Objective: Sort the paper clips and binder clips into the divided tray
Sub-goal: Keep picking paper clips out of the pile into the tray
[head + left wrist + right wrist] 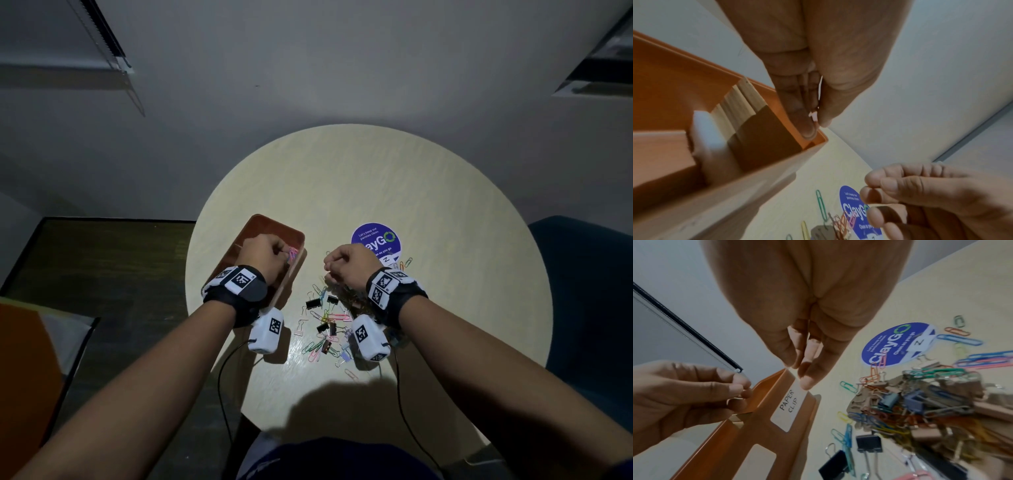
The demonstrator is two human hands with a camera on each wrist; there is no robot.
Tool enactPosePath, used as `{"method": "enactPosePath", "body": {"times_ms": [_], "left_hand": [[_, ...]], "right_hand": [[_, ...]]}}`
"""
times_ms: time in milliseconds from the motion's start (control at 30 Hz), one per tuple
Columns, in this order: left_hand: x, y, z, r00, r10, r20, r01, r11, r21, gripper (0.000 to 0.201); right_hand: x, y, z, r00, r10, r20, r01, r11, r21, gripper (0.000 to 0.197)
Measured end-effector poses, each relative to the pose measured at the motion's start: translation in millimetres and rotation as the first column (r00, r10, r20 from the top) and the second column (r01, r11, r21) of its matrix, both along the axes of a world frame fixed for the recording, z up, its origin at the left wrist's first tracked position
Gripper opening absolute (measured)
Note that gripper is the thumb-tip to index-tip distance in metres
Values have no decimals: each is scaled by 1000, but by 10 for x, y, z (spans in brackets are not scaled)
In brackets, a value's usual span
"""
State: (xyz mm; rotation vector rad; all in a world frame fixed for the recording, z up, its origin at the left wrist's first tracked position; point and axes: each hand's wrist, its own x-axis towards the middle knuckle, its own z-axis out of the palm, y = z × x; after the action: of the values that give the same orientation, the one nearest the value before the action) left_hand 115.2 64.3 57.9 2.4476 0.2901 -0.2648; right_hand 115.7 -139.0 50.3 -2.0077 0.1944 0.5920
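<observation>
tray [263, 224] left on table [376, 171], clip pile [325, 322] right, sticker [375, 236] behind pile

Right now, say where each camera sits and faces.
Head: on the head, facing down at the table, tray and clip pile; left hand and right hand show.
Left wrist: along the left hand, pinching a pink paper clip over the tray; right hand shows.
Right wrist: along the right hand toward the tray's PAPER CLIP label; left hand shows.
Both wrist views share the ClayGo sticker.

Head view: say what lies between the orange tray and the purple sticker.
Bare table between tray and sticker in the head view; the right hand hovers at that gap's near edge.
</observation>
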Motion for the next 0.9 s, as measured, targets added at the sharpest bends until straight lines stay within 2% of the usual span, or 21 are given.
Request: {"method": "enactPosePath", "body": {"times_ms": [133,233,400,500,600,700,900], "left_hand": [[-61,-220,2,997,-69,24,69,998,2,10],[-114,-387,-32,990,-138,19,138,990,-4,10],[-241,-627,-180,965,-258,-38,260,963,77,8],[-364,-739,-288,940,-334,-73,339,939,60,9],[-477,-793,-437,914,-382,-133,400,905,148,7],[-605,-825,-565,881,-443,-165,468,868,167,13],[-772,-793,-773,859,-440,-262,496,842,212,29]], "right_hand": [[-128,-283,-63,1000,-14,14,14,1000,-24,13],[-246,-522,-90,999,6,34,-3,994,-106,15],[-453,-893,-169,998,60,23,-51,962,-269,23],[-564,-1085,-294,997,76,-6,-73,942,-328,24],[-688,-1236,-415,994,106,-32,-110,915,-387,23],[-816,-1331,-526,992,123,-37,-128,907,-402,25],[-970,-1450,-720,975,211,-71,-220,864,-452,24]]}}
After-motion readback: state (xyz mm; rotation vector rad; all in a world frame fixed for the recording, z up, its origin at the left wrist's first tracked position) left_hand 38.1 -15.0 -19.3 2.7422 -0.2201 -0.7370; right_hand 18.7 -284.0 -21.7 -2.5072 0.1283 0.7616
